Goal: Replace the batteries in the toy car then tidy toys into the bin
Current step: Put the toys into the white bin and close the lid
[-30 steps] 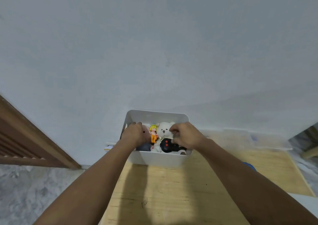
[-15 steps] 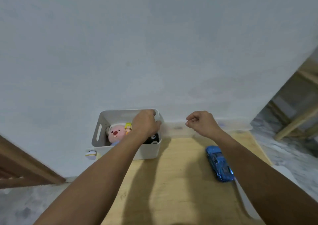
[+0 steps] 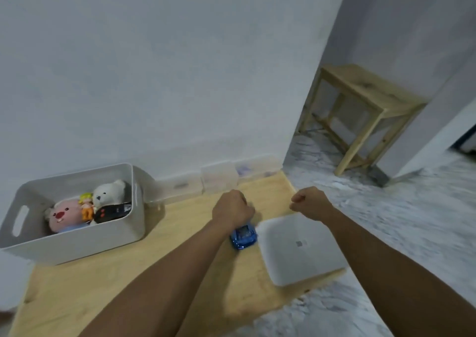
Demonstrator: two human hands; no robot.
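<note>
Left hand (image 3: 233,209) is down on the blue toy car (image 3: 243,236), fingers curled over its far end so only the near half of the car shows from under the fist. The car sits on the wooden worktop (image 3: 144,280), to the right of the white bin (image 3: 77,244) and well apart from it, with its right side just beside the white square lid (image 3: 298,249). Whether the car is lifted off the wood or resting on it, I cannot tell; the picture is blurred there.

Right hand (image 3: 310,202) hangs in the air beyond the far edge of the lid, fingers curled into a loose fist and gripping nothing that shows.

Over in the bin, at the left end of the worktop, toys are packed along its near wall: a pink plush (image 3: 63,217) furthest left, a small yellow-haired doll (image 3: 87,206) next to it, a white teddy bear (image 3: 108,195) behind, and a black remote control (image 3: 112,211) with red buttons leaning against the bear on the side nearest the car. The bin's oval handle slot faces left.

Clear plastic boxes (image 3: 219,179) line the wall beyond the car. Off to the right of the bin's worktop, on the marbled floor (image 3: 386,220), stands a wooden stool (image 3: 360,115).
</note>
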